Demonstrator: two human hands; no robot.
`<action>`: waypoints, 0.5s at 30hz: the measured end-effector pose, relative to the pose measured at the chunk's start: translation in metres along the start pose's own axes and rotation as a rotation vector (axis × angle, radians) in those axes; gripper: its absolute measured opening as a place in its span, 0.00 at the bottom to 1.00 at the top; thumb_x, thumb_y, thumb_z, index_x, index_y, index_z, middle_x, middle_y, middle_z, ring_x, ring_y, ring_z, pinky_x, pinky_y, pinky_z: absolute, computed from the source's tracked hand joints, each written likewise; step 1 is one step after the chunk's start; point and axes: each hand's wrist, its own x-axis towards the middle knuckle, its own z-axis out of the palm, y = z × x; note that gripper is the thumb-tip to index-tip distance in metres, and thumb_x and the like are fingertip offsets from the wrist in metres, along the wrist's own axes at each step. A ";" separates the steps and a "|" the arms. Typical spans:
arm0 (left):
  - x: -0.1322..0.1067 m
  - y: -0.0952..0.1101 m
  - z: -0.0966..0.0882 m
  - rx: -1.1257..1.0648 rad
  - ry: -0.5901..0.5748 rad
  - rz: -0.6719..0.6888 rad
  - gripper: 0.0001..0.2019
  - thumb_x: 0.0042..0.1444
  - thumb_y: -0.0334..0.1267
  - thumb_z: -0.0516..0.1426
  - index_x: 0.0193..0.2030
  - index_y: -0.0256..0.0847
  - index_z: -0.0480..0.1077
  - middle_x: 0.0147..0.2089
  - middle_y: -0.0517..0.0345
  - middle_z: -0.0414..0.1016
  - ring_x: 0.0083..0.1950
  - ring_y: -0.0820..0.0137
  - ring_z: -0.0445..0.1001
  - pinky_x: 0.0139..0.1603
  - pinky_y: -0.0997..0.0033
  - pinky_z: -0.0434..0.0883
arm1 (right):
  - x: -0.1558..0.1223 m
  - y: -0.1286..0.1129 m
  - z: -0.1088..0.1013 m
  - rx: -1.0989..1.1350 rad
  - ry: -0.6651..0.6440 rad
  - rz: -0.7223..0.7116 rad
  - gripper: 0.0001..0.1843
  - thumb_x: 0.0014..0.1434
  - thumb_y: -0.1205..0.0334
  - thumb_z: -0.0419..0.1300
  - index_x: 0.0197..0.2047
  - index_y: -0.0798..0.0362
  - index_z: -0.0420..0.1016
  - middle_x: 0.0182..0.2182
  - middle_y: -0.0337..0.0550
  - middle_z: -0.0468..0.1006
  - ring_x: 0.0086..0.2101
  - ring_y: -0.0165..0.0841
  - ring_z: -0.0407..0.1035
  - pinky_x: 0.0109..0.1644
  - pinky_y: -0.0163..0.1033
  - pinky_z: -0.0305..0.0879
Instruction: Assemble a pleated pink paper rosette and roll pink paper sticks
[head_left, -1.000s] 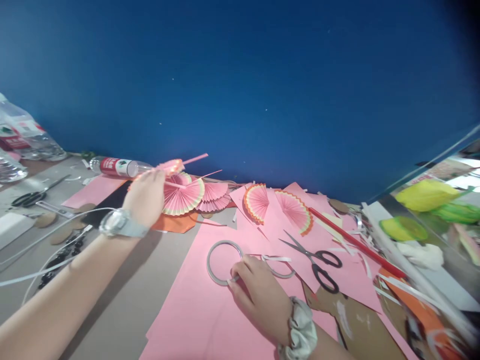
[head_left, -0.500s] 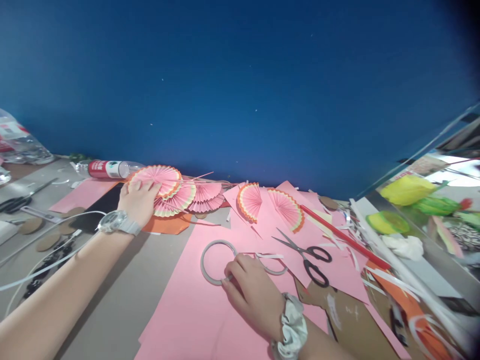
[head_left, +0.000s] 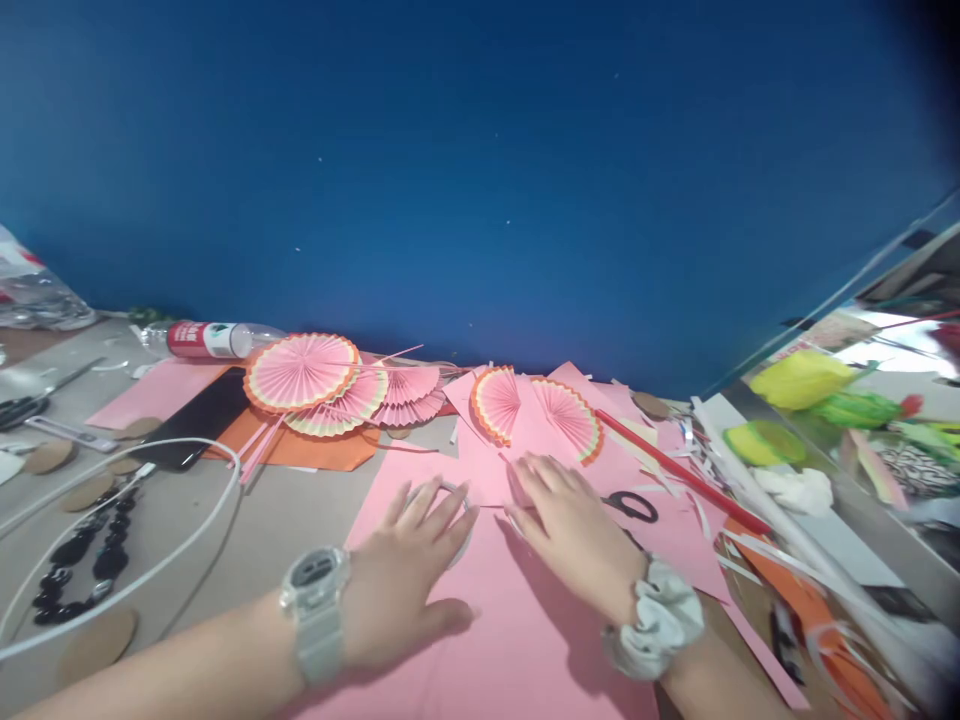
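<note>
Whereas the view from half a second earlier shows the left hand (head_left: 409,575) resting on the round pink pleated-paper rosette with an orange and pale edge (head_left: 302,372), that hand is now above the large pink paper sheet (head_left: 495,640). The rosette lies unattended at far left, on top of the stack of pink pleated-paper fans (head_left: 409,385), with its narrow pink paper strips (head_left: 259,457) pointing to the near side. Setting it down appears complete; both hands are free for the sheet.

Left-hand fingers: spread wide, no grip observed. They extend over the thin grey ring (head_left: 465,543), which shows only in part around them; contact cannot be confirmed.

Right hand (head_left: 577,535): no longer closed on the grey ring, and shifted right. Its fingers are extended and close together, thumb slightly apart; nothing is seen held, and whether the fingertips touch the sheet cannot be told. It now screens most of the black-handled metal scissors (head_left: 655,513), leaving mainly one handle loop visible on the right.
</note>
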 end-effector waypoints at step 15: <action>0.015 -0.016 0.036 -0.221 0.276 -0.014 0.27 0.57 0.45 0.53 0.62 0.37 0.57 0.61 0.44 0.61 0.63 0.55 0.55 0.63 0.50 0.58 | -0.018 -0.040 0.019 0.016 -0.075 -0.153 0.25 0.63 0.58 0.49 0.61 0.55 0.60 0.61 0.51 0.63 0.60 0.47 0.53 0.62 0.63 0.48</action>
